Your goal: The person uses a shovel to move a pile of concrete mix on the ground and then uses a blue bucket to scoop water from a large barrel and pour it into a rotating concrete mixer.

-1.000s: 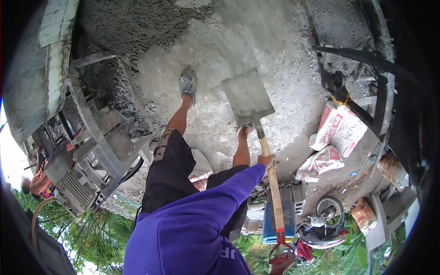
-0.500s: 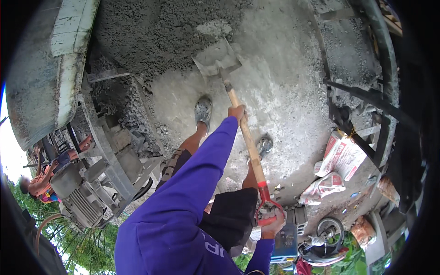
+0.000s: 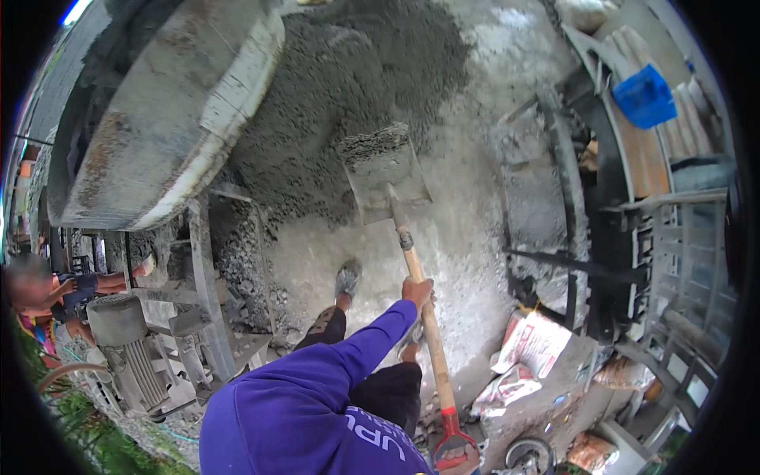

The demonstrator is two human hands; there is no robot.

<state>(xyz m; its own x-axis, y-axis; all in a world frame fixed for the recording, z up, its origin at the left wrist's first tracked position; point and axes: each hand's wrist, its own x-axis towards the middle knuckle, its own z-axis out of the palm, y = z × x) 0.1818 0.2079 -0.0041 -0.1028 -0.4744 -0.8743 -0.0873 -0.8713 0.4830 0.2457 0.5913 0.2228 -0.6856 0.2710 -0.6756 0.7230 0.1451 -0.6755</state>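
Note:
Both of my hands grip a long shovel (image 3: 432,336) with a wooden shaft and a red D-handle. My left hand (image 3: 417,291) is wrapped round the middle of the shaft, its arm in a purple sleeve. At the lower edge, my right hand (image 3: 457,459) is closed on the red D-handle, partly cut off by the picture's rim. The square metal blade points away from me, with wet grey mix along its front edge. That edge meets a broad heap of wet concrete mix (image 3: 348,87) on the grey floor.
A large, crusted metal mixer drum (image 3: 170,103) stands at the left, with a motor (image 3: 127,340) beneath. Another person (image 3: 55,293) is beyond it. On the right lie paper sacks (image 3: 532,344), a metal bar (image 3: 570,265) and a blue plastic container (image 3: 645,96). A wheel (image 3: 530,455) shows below.
The view has shifted toward the far side and right. The shovel blade has gone forward to the heap's edge and now carries grey mix at its front. Both hands keep their grip.

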